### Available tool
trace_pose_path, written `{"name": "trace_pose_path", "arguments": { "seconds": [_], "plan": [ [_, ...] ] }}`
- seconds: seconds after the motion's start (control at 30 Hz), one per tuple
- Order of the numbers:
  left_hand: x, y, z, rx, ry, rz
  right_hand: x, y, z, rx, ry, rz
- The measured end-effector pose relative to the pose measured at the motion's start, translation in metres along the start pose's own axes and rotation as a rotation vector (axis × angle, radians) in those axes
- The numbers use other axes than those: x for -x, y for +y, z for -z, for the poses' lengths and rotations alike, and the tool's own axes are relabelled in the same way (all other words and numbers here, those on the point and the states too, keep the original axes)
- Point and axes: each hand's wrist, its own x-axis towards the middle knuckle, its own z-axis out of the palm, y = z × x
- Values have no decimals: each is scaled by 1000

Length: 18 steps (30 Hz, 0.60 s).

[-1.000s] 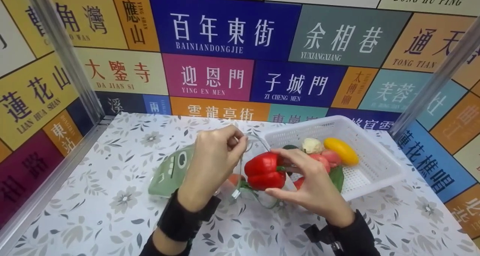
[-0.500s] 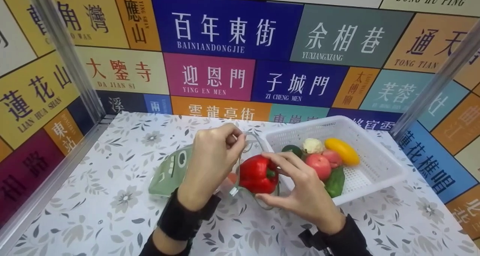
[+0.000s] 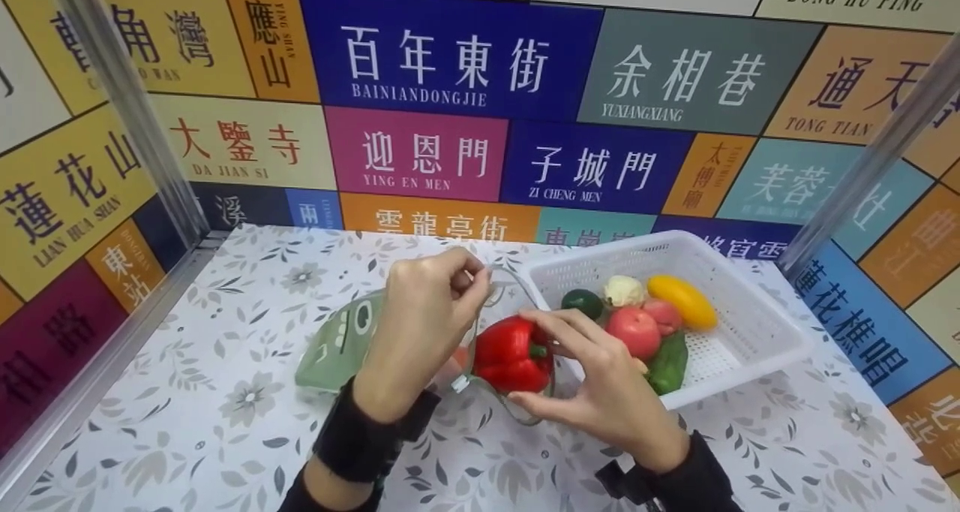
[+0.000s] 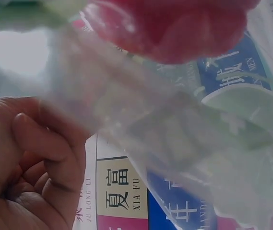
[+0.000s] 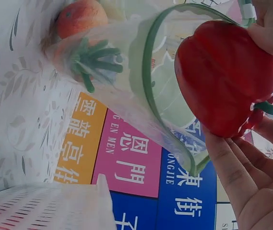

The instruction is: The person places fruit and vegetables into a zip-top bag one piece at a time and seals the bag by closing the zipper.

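My right hand grips a red bell pepper by its stem end, thumb below and fingers above. The pepper is at the mouth of a clear-sided green zip bag with a cartoon face. My left hand pinches the bag's upper rim and keeps the mouth apart. In the right wrist view, the green rim curves just beside the pepper. Deeper in the bag lie an orange-red fruit and a piece with a green, leafy stalk. The left wrist view shows the pepper above blurred clear plastic.
A white perforated basket stands at the right. In it are a yellow oval piece, a whitish cauliflower-like piece, a pinkish-red round fruit, a green pepper and a dark green piece. A sign-covered wall rises behind the table.
My right hand has carried the bell pepper left and slightly down, away from the basket to the bag's mouth. My left hand has stayed nearly still on the rim.
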Motion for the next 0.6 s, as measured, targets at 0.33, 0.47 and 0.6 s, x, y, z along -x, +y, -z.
{"name": "trace_pose_path", "arguments": {
  "seconds": [0.33,0.47,0.6],
  "plan": [
    [0,1,1,3,-40,-45,-12,11,-9,141,32,-72],
    [-1,1,0,2,-43,-44,-19,7,-19,188,13,-53],
    [0,1,0,7,-40,-45,-30,4,-33,191,-23,-12]
  ]
}}
